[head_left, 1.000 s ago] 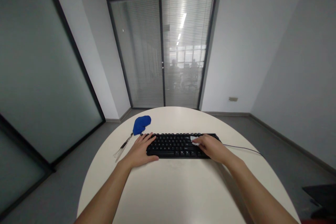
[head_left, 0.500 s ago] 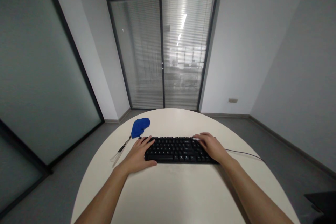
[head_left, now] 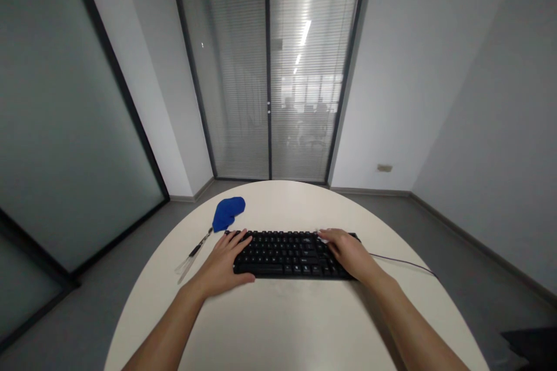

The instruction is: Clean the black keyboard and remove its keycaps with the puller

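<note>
A black keyboard [head_left: 278, 252] lies on the white table. My left hand [head_left: 224, 264] rests on its left end, fingers spread over the keys and thumb stretched along the near edge. Over the right end of the keyboard, my right hand [head_left: 350, 252] is closed in a pinch. Between its fingertips shows a small white scrap [head_left: 322, 237], like tissue or cloth, touching the upper keys; most of it is hidden. Beyond my left hand lies a blue cloth [head_left: 228, 213]. A thin tool with a black and clear handle [head_left: 194, 250] lies beside the cloth, its kind unclear.
The keyboard's cable [head_left: 402, 262] runs right over the edge of the round table [head_left: 278, 330]. Glass doors with blinds [head_left: 267, 87] stand beyond the table. A dark object [head_left: 531, 345] is partly in view at lower right.
The view has shifted slightly, so the table and keyboard appear lower and further left. My right hand has moved a little on the keys, uncovering the keyboard's far right corner. My left hand stays put.
</note>
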`<state>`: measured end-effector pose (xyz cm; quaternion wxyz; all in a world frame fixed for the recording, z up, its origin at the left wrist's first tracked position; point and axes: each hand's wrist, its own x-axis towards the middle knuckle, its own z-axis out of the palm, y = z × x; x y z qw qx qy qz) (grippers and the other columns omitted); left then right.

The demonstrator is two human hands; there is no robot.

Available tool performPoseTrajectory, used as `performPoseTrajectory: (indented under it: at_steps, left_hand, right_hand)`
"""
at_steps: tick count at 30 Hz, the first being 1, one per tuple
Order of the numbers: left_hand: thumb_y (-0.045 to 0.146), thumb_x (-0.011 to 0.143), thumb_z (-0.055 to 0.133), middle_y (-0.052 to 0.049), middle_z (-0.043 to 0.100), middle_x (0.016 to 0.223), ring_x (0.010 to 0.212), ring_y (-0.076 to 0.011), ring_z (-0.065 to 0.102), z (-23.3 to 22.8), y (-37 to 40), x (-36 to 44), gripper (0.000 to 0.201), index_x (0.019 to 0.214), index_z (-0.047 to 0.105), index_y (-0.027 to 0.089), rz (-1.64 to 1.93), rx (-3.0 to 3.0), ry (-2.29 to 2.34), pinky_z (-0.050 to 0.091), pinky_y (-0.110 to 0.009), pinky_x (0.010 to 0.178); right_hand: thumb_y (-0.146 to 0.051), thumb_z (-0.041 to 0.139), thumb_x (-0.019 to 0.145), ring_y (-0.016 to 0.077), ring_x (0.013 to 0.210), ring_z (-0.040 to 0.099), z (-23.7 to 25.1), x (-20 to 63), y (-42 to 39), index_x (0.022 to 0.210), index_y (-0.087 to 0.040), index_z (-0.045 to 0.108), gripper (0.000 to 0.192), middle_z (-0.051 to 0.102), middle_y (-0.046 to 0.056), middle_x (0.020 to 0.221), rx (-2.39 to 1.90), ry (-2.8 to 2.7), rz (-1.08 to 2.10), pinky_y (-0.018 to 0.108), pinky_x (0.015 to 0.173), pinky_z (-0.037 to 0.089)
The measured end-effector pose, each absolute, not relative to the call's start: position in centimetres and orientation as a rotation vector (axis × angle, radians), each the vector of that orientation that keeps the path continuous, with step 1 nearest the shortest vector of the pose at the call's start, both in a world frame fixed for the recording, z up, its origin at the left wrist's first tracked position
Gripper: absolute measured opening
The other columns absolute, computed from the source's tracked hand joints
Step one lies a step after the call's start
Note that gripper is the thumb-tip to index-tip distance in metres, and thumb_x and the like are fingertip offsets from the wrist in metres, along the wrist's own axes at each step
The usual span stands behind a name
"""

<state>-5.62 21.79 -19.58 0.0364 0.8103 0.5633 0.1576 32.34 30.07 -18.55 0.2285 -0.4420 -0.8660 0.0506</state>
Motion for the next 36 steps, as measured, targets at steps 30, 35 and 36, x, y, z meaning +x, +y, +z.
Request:
performPoseTrajectory:
  at_steps: [30, 35, 36]
  left_hand:
    - [0.058, 0.073, 0.073, -0.006, 0.026, 0.159, 0.143, -0.0365, 0.027, -19.6, 23.3, -5.3, 0.088, 0.149, 0.036, 0.030, 0.537, 2.546, 1.725, 0.023, -0.058, 0.117]
    - [0.057, 0.073, 0.074, -0.006, 0.026, 0.159, 0.144, -0.0368, 0.026, -19.7, 23.5, -5.2, 0.090, 0.149, 0.035, 0.031, 0.509, 2.517, 1.732, 0.024, -0.059, 0.116]
    - [0.058, 0.073, 0.073, -0.005, 0.025, 0.159, 0.144, -0.0368, 0.026, -19.8, 23.5, -5.2, 0.090, 0.149, 0.035, 0.031, 0.497, 2.513, 1.735, 0.024, -0.059, 0.116]
  right_hand:
    - [-0.005, 0.050, 0.077, 0.0222, 0.115, 0.059, -15.2, 31.7, 29.6, 0.116, -0.020, 0.072, 0.047, 0.069, 0.006, 0.121, -1.454, -2.485, 0.209, 0.030, 0.101, 0.043]
    - [-0.008, 0.051, 0.078, 0.0234, 0.101, 0.066, -14.3, 32.1, 28.9, 0.111, -0.023, 0.070, 0.041, 0.071, 0.009, 0.108, -1.553, -2.491, 0.229, 0.030, 0.087, 0.047]
    - [-0.009, 0.052, 0.078, 0.0234, 0.098, 0.066, -14.2, 32.2, 28.7, 0.110, -0.023, 0.070, 0.040, 0.071, 0.009, 0.106, -1.561, -2.492, 0.236, 0.030, 0.085, 0.048]
